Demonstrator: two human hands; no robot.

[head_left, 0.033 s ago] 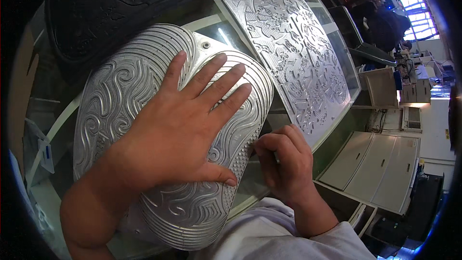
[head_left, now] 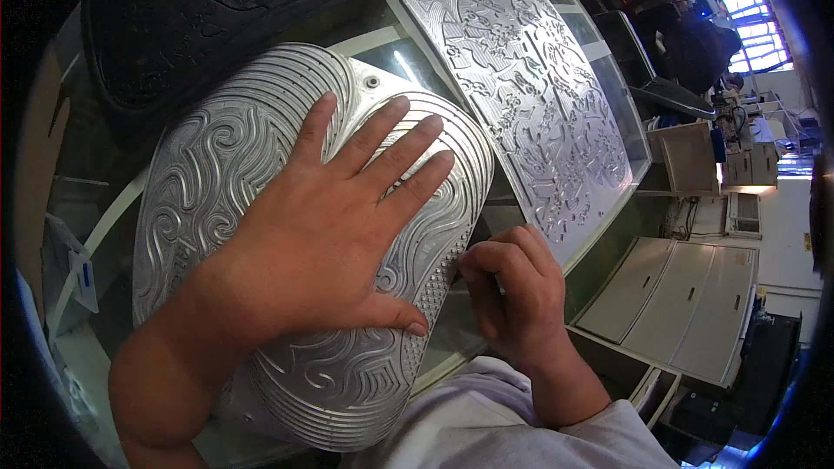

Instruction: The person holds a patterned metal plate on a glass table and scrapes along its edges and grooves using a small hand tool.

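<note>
A silvery metal mould plate (head_left: 339,382) with rounded lobes, carved swirls, ribbed borders and a studded strip lies in front of me. Across its middle my left hand (head_left: 321,234) rests palm down, fingers spread, hiding part of the pattern. My right hand (head_left: 517,287) is closed beside the plate's right edge, its curled fingertips at the studded strip. Whether those fingers pinch the edge or something small is hidden. Near the top lobes, a round bolt-like fitting (head_left: 373,82) sits in the plate.
Beyond, on the glass tabletop (head_left: 452,330), lies a second metal plate (head_left: 530,95) with raised relief. A black embossed sheet (head_left: 174,35) covers the far left. Right of the table stand a pale cabinet (head_left: 669,313) and a dark chair (head_left: 634,52). Clear plastic pieces (head_left: 82,282) are at left.
</note>
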